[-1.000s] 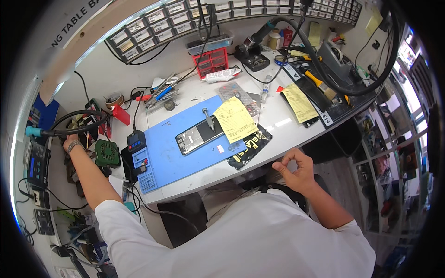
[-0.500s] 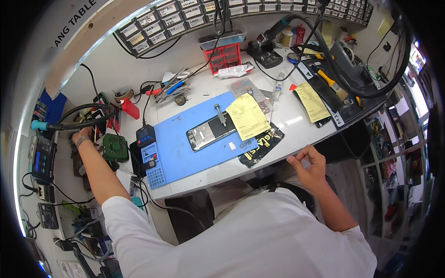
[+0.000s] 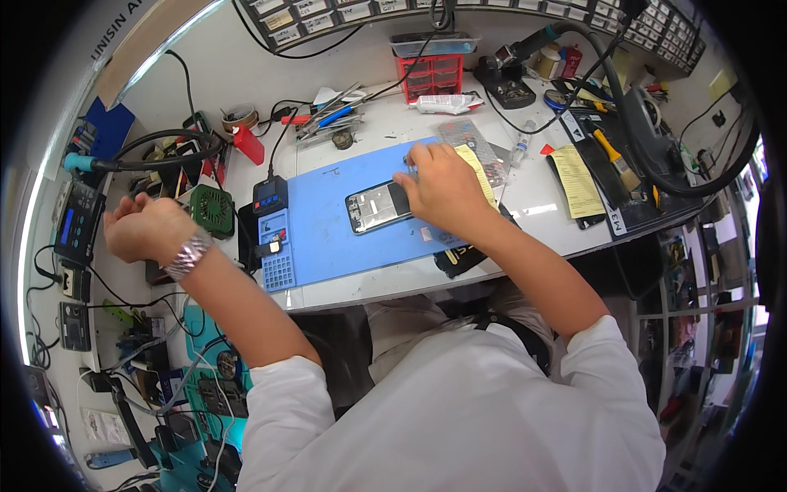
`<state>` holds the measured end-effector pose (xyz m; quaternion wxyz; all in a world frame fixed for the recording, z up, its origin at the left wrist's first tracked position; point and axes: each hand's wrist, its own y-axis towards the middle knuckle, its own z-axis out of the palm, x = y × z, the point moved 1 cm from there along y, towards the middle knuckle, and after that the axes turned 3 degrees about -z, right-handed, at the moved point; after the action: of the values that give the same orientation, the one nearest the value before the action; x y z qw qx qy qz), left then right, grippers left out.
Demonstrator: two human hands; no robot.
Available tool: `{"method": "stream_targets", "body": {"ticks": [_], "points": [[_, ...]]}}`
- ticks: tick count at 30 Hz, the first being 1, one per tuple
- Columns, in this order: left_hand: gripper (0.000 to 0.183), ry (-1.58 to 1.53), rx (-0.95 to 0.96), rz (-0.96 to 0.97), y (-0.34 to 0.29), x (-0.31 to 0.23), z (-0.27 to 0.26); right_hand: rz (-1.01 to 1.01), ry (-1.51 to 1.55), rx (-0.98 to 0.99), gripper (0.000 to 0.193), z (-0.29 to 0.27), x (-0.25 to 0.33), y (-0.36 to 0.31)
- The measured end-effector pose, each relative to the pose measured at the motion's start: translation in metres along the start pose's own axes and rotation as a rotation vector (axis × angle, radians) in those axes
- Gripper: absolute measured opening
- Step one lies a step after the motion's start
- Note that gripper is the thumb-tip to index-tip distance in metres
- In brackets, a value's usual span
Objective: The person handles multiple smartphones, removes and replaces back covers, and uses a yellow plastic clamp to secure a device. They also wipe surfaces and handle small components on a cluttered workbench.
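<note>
An opened phone (image 3: 379, 208) lies on the blue work mat (image 3: 320, 254), its inner metal frame and dark battery area showing. My right hand (image 3: 449, 184) reaches over its right end, thumb and fingers closed round a small grey tool (image 3: 408, 159); only the tool's rounded end shows. A yellow paper slip (image 3: 477, 174) is partly covered by this hand. At the left, my left hand (image 3: 149, 232), with a metal watch (image 3: 188, 254) on its wrist, is raised beside a green fan (image 3: 211, 211). Its fingers are loosely bent and apart, with nothing visible in them.
A blue parts tray (image 3: 276, 258) and a small black device (image 3: 270, 195) line the mat's left edge. Tweezers and other hand tools (image 3: 332, 115) lie behind it. Red drawers (image 3: 429, 76) stand at the back. Thick hoses (image 3: 139, 156) arch over both sides.
My right hand has come from the table's front edge to the grey tool on the phone and closed on it. My left hand has drawn back from the clutter behind the fan.
</note>
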<state>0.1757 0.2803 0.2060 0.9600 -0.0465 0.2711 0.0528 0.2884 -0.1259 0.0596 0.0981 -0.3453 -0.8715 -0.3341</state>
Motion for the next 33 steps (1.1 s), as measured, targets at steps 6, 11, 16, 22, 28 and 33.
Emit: {"method": "stream_targets", "body": {"ticks": [6, 11, 16, 22, 28, 33], "points": [[0.025, 0.423, 1.392, -0.141, -0.201, 0.050, -0.073, 0.447, -0.090, 0.437, 0.049, 0.016, -0.005, 0.053], [0.069, 1.064, 1.969, 0.271, -0.222, 0.082, -0.111, 0.445, 0.165, 0.206, 0.060, -0.012, -0.057, 0.058], [0.096, 1.313, 2.144, 0.291, -0.224, 0.111, -0.125, 0.399, 0.300, -0.020, 0.038, -0.034, -0.099, 0.055], [0.089, 1.321, 2.102, 0.130, -0.225, 0.117, -0.116, 0.338, 0.373, -0.009, 0.038, -0.042, -0.085, 0.036], [0.089, 1.210, 1.952, 0.230, -0.223, 0.123, -0.104, 0.058, 0.302, 0.276, 0.070, -0.044, -0.069, 0.047], [0.090, 0.991, 1.846, 0.003, -0.196, 0.151, -0.095, 0.171, 0.279, 0.141, 0.056, -0.031, -0.082, 0.065]]}}
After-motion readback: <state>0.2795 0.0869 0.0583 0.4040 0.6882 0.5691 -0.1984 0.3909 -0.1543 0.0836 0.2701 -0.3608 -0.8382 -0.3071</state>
